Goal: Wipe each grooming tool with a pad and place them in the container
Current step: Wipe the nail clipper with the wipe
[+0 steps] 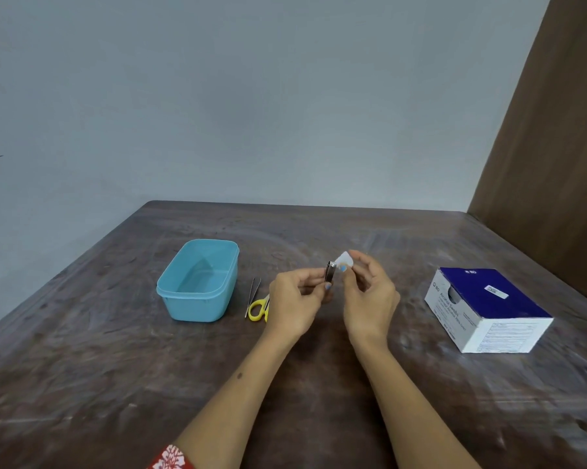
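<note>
Left hand [297,296] pinches nail clipper [330,271] upright, right hand [369,292] presses white pad [345,260] to its tip — both right of blue container [197,282]; tweezers [252,296], yellow scissors [259,309] just beside container

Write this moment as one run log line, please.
left hand: holds metal nail clipper | right hand: wipes with white pad | blue plastic container: empty

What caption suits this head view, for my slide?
Left hand holds a metal nail clipper; right hand wipes it with a white pad.
</note>
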{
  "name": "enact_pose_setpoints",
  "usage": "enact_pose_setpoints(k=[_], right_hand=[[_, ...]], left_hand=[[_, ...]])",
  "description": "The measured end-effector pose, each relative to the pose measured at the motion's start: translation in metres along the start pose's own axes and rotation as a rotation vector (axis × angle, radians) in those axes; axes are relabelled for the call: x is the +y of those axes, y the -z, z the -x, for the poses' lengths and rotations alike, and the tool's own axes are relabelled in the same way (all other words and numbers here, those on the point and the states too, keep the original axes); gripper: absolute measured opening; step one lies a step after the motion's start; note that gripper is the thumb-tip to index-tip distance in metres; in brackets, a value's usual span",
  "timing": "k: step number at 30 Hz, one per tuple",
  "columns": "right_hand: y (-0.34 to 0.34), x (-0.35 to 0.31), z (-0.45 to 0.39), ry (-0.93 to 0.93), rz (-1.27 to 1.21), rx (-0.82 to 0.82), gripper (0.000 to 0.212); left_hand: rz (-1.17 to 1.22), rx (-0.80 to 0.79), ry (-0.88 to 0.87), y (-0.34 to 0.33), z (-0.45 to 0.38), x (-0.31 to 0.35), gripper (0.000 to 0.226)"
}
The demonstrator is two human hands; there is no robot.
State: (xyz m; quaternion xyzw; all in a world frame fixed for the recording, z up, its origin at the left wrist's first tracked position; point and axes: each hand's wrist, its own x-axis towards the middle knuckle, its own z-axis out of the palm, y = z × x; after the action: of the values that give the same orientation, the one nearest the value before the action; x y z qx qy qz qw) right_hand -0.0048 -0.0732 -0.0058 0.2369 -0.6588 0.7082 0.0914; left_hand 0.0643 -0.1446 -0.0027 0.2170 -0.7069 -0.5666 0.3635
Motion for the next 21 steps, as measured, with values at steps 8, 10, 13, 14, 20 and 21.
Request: enact_pose_setpoints(k=[8, 10, 13, 14, 20, 21], right_hand=[[0.0022, 0.0023, -0.0009, 0.028, 0.067, 0.078, 0.013], [0.0023, 0.0039, -0.0011, 0.036, 0.077, 0.076, 0.015], [0.0007, 0.0002, 0.0023, 0.064, 0.064, -0.011, 0.021], [-0.0004, -0.0009, 0.0038, 0.075, 0.063, -0.035, 0.022], [-0.0046, 0.0002, 0.0086, 0.151, 0.073, -0.089, 0.025], [-0.0044, -0.0002, 0.0086, 0.168, 0.066, -0.092, 0.025]], left_hand=[[0.010, -0.028, 0.015, -0.0020, 0.0019, 0.0008, 0.024], [0.018, -0.030, 0.020, -0.0022, 0.0019, 0.0011, 0.024], [0.016, -0.032, 0.021, -0.0016, 0.0016, 0.0010, 0.025], [0.020, -0.020, 0.020, -0.0009, 0.0011, 0.0005, 0.025], [0.031, 0.024, 0.000, 0.0032, 0.0000, 0.0026, 0.027], [0.043, 0.022, 0.000, 0.0036, 0.0004, 0.0029, 0.028]])
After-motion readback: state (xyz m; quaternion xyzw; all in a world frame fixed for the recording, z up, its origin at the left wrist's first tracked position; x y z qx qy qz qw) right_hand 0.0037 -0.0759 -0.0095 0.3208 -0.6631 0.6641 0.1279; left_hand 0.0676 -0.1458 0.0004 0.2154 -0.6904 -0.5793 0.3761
